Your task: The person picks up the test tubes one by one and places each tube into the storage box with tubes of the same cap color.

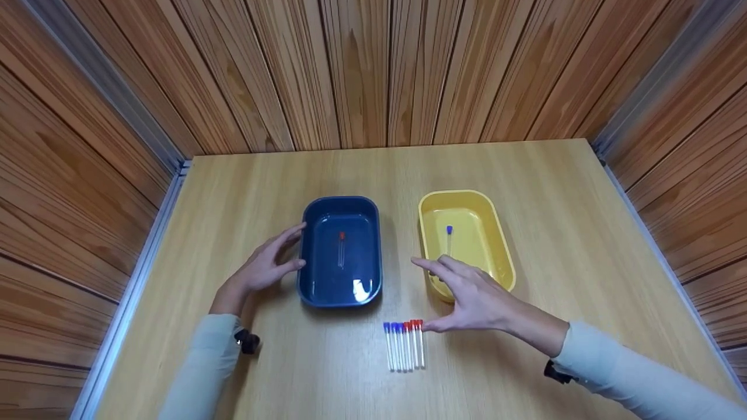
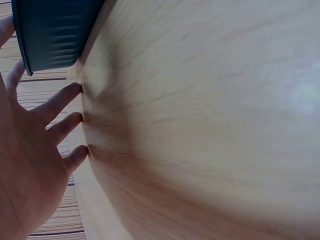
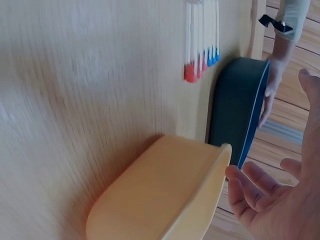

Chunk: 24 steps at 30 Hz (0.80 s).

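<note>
My left hand rests at the left side of a dark blue tray, with thumb and a fingertip at its rim. In the left wrist view its other fingertips touch the tabletop. A slim clear tube with a red cap lies in the blue tray. My right hand hovers over the near end of a yellow tray, fingers spread and holding nothing. Inside that tray lies a blue-capped tube, its lower part hidden by the hand. The right thumb tip appears close to the row of capped tubes.
The row holds several tubes side by side, blue caps on the left and red on the right, on the wooden table in front of the trays. Wood-plank walls stand behind and at both sides, with metal rails along the edges.
</note>
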### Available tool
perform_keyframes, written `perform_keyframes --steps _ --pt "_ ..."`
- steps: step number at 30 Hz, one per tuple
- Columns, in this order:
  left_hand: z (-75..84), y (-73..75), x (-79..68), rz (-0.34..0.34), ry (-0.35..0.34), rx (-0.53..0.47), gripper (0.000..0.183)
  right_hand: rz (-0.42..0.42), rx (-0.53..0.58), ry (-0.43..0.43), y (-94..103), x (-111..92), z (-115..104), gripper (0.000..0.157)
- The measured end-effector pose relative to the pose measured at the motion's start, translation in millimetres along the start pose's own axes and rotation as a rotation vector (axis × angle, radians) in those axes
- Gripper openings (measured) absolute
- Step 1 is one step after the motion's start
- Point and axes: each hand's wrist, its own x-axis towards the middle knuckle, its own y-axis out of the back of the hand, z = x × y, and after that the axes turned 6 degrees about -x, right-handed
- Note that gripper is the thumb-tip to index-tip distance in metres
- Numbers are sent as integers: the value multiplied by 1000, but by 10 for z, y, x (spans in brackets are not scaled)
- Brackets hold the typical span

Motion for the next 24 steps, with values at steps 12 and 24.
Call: perform_keyframes --steps 12,24 --pt "13 7 -13 -5 8 21 83 74 -112 42 -164 -157 -68 111" --pt "7 -8 -9 0 7 12 81 17 -1 53 -263 -317 -161 115"
